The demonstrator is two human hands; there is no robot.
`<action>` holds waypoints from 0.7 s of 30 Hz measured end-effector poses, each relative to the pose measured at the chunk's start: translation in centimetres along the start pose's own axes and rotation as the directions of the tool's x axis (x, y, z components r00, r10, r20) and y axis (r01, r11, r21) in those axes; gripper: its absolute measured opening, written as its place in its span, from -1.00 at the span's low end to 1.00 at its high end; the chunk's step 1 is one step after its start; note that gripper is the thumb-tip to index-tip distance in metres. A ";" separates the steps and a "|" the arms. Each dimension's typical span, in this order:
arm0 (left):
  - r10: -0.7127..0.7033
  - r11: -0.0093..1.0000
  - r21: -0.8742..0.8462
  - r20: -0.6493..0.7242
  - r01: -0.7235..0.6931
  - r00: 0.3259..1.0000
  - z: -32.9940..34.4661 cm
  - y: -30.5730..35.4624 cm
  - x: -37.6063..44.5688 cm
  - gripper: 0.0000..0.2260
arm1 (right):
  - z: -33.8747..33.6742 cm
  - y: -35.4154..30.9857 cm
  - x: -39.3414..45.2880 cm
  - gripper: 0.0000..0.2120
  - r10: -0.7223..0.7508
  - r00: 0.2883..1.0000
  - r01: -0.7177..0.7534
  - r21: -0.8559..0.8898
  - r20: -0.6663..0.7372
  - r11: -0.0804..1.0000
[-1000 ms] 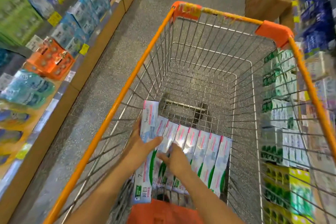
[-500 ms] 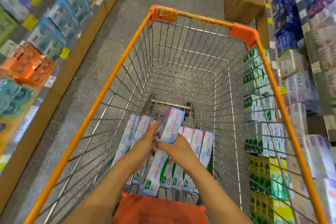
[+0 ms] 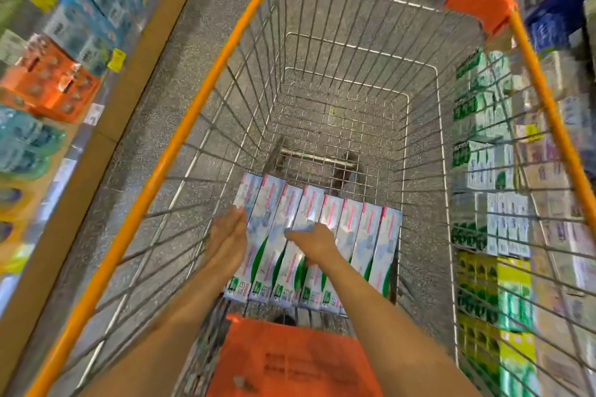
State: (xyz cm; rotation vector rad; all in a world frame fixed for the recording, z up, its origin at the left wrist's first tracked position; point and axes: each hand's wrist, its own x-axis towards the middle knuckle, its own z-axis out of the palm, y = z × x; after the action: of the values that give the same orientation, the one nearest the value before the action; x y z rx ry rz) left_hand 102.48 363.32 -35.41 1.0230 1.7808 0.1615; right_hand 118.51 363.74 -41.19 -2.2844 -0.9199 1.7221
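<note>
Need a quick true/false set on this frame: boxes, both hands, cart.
1. The toothpaste boxes lie side by side in a row at the near end of the shopping cart. True.
2. The left hand grips a box lifted clear of the row. False: it is flat and open against the row's left-most box.
3. The right hand rests on top of the row. True.
4. The cart's far half is piled with boxes. False: only bare wire there, with the floor showing through.
5. The cart's rim is blue. False: it is orange.
</note>
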 end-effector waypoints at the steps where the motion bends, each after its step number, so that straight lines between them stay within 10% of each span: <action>1: 0.011 1.000 0.001 0.012 -0.011 1.000 0.0 0.0 0.0 -0.53 | 0.2 0.0 0.1 -0.59 0.006 1.000 -0.006 0.002 -0.002 1.000; 12: -0.036 0.992 -0.111 0.134 0.051 0.990 -0.5 2.9 -3.2 -0.41 | -2.1 -0.6 -3.2 -0.80 -0.098 0.995 0.098 -0.135 0.006 0.986; 14: -0.030 0.991 -0.126 0.127 0.046 0.991 -1.5 5.2 -5.2 -0.45 | -4.3 -2.3 -6.1 -0.54 -0.176 0.981 0.164 -0.148 -0.076 0.975; 21: 0.341 0.927 -0.200 0.096 -0.318 0.935 -5.8 19.6 -16.5 -0.47 | -17.0 -9.5 -25.2 -0.49 -0.548 0.718 0.458 -0.302 -0.429 0.836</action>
State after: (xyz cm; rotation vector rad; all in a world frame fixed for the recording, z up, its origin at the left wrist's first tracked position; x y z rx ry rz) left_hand 110.51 366.05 -10.57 1.1671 1.4375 0.4501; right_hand 126.26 361.87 -10.39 -2.1166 -1.4316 0.7873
